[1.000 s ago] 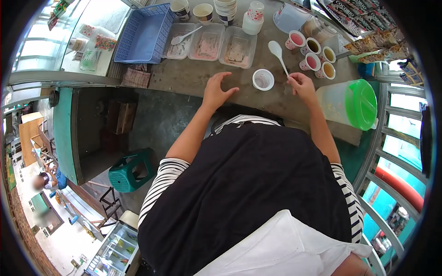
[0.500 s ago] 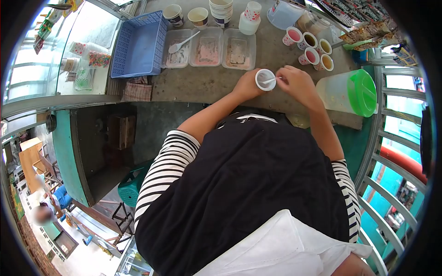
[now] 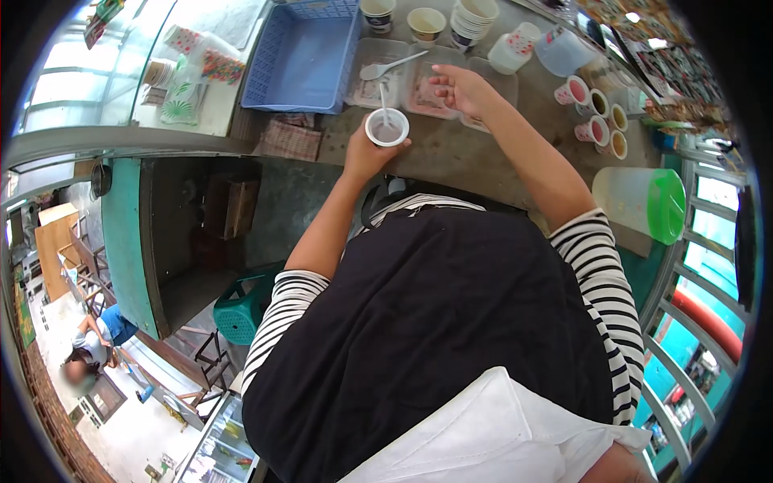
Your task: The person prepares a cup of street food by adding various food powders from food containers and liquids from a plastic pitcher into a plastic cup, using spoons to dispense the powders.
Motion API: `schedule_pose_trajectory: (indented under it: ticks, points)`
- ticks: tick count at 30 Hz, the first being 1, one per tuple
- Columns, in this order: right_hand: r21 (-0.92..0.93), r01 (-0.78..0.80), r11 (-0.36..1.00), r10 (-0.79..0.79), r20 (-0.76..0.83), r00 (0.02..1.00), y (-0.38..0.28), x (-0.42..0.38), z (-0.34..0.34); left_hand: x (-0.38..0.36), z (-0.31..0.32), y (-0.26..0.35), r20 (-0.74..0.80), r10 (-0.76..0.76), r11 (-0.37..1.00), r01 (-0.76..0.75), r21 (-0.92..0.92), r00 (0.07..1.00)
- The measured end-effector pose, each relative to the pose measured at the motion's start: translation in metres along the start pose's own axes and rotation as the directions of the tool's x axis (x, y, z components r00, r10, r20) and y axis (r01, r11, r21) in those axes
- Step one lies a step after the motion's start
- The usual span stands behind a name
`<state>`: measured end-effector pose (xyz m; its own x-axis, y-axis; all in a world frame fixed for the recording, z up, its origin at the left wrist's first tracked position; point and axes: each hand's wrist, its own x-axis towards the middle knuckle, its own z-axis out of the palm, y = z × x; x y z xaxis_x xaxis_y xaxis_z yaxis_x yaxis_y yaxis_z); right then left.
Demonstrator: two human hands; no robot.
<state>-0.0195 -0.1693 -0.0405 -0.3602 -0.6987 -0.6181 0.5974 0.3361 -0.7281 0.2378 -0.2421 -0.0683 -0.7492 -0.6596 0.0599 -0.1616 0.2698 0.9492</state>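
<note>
My left hand (image 3: 368, 157) is wrapped round a white cup (image 3: 394, 137), held upright near the counter's front edge. A white plastic spoon (image 3: 384, 103) stands in the cup and leans on its far rim. What lies inside looks pale greyish, too small to make out. My right hand (image 3: 467, 90) is over the clear plastic tubs, its fingers apart and holding nothing. Under it, the middle tub (image 3: 420, 101) and right tub (image 3: 503, 84) are partly hidden; pinkish residue shows in the middle one. Across the left tub (image 3: 364, 92) lies a larger white spoon (image 3: 374, 72).
A blue plastic basket (image 3: 298, 68) and a checked cloth (image 3: 291, 138) are on the left. Paper cups (image 3: 427, 24) and a white bottle (image 3: 507, 56) stand behind the tubs. Several drink-filled cups (image 3: 572, 91) and a green-lidded container (image 3: 668, 205) are at the right.
My right hand has let go of the spoon in the cup and moved out over the tubs, opening. My left hand has carried the cup leftward. The view has shifted too.
</note>
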Motion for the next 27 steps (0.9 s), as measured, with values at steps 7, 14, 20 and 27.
schedule_pose_trajectory:
  ticks: [7,14,20,27]
  points:
    - [0.234,0.02,0.972,0.017,-0.155,0.988,0.014,0.081,0.038,0.008,-0.052,-0.042,-0.015,0.099,0.974,-0.093,0.208,0.995]
    - [-0.284,0.367,0.886,-0.424,-0.172,0.889,0.024,0.071,0.057,0.004,-0.05,-0.05,-0.121,0.139,0.961,-0.105,0.256,0.983]
    - [-0.665,0.733,0.142,-0.929,0.165,0.331,0.002,-0.004,0.046,0.006,-0.05,-0.052,-0.025,0.178,0.925,-0.158,0.346,0.984]
    - [-0.774,0.473,0.422,-0.851,-0.159,0.5,0.013,-0.009,-0.045,0.006,-0.049,-0.053,0.026,0.202,0.924,-0.199,0.327,0.979]
